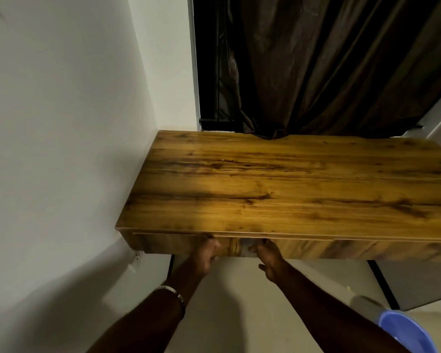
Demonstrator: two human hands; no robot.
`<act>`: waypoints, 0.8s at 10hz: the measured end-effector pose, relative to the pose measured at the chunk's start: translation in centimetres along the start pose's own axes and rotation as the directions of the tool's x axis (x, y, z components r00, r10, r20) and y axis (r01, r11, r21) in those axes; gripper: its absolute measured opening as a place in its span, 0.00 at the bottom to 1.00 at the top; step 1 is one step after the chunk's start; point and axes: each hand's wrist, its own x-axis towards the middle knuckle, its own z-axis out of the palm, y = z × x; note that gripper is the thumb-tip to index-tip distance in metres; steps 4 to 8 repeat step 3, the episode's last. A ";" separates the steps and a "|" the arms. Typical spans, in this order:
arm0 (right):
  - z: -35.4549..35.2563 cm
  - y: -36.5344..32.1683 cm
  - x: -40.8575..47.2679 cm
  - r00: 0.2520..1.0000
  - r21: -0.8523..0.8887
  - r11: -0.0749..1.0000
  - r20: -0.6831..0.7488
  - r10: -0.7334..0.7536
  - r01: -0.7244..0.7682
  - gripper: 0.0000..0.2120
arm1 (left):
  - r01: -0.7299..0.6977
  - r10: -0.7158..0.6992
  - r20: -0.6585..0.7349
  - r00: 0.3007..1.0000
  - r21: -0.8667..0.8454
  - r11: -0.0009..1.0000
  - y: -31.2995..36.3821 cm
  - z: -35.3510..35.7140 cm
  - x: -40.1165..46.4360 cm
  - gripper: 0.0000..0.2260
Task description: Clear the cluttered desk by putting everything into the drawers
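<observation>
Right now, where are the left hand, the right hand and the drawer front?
left hand (206, 253), head view, back of the hand.
right hand (269, 254), head view, back of the hand.
drawer front (316, 248), head view, bare wood panel.

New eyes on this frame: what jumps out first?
The wooden desk top, filling the middle and bare where visible. Below its front edge, the left hand and right hand are on the drawer front, either side of a pale patch. A dark curtain hangs behind; a blue basin sits bottom right.
</observation>
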 end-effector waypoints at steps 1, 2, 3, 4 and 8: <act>-0.3 -0.6 -1.0 1.000 0.009 1.000 0.002 -0.010 0.010 0.09 | -0.035 0.032 0.023 0.999 0.113 0.993 0.1 -0.6 -0.9 0.04; -0.9 -1.5 -1.7 0.998 -0.002 0.999 0.030 -0.049 0.049 0.07 | -0.116 0.098 0.111 0.989 0.163 0.980 1.2 -0.8 -2.7 0.07; -1.3 -3.3 -3.3 0.982 -0.063 0.983 0.076 -0.170 0.175 0.06 | -0.273 0.259 0.085 0.962 0.277 0.921 3.4 -0.1 -4.5 0.10; -1.3 -3.3 -3.3 0.982 -0.063 0.983 0.076 -0.170 0.175 0.06 | -0.273 0.259 0.085 0.962 0.277 0.921 3.4 -0.1 -4.5 0.10; -1.3 -3.3 -3.3 0.982 -0.063 0.983 0.076 -0.170 0.175 0.06 | -0.273 0.259 0.085 0.962 0.277 0.921 3.4 -0.1 -4.5 0.10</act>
